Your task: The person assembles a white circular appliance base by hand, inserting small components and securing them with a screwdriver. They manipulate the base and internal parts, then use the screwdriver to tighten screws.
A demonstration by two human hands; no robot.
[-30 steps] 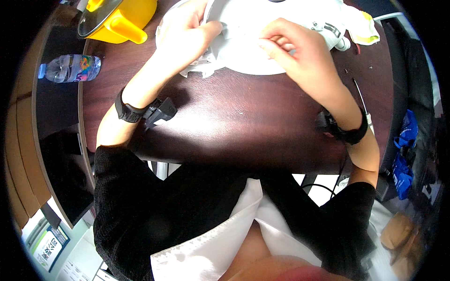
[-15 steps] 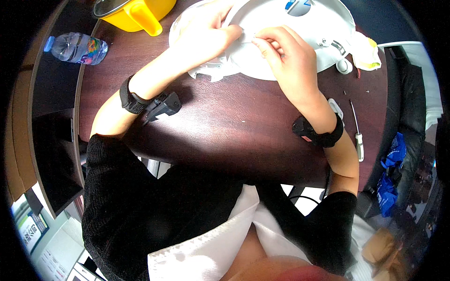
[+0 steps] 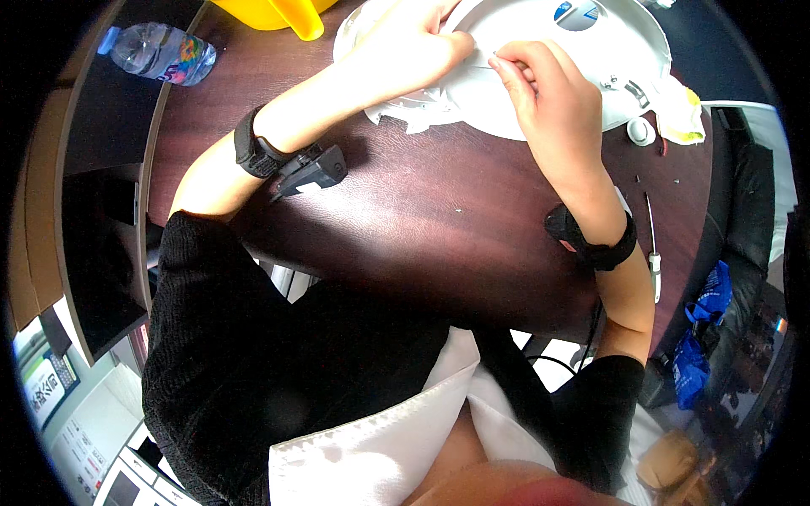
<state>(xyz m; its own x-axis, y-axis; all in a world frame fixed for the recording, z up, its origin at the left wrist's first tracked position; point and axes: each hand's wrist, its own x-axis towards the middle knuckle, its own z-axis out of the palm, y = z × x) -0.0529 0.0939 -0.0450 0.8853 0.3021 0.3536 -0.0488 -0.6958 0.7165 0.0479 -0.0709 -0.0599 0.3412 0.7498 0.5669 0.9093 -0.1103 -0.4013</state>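
At the far side of the table lies a large white plastic shell (image 3: pixel 489 110), round with a curved raised rim. A second white plastic part (image 3: pixel 405 111) with notched edges is partly under my left hand. My left hand (image 3: pixel 426 42) is closed around the shell's rim, its thumb on the inside and its other fingers partly hidden. Over the shell's inner face my right hand (image 3: pixel 557 88) makes a pinch of thumb and forefinger. Something thin and pale shows at those fingertips, too small to name.
A screwdriver (image 3: pixel 653 261) lies at the table's right. Beyond it are a small white round part (image 3: pixel 640 131) and a crumpled white and yellow packet (image 3: pixel 680 114). A water bottle (image 3: pixel 160 55) lies at the far left, near a yellow pot (image 3: pixel 270 13). Blue bags (image 3: pixel 696 346) rest beyond the right edge.
The whole view has shifted, so the table and its things sit farther right and mostly higher. Both hands keep nearly the same hold at the white shell.
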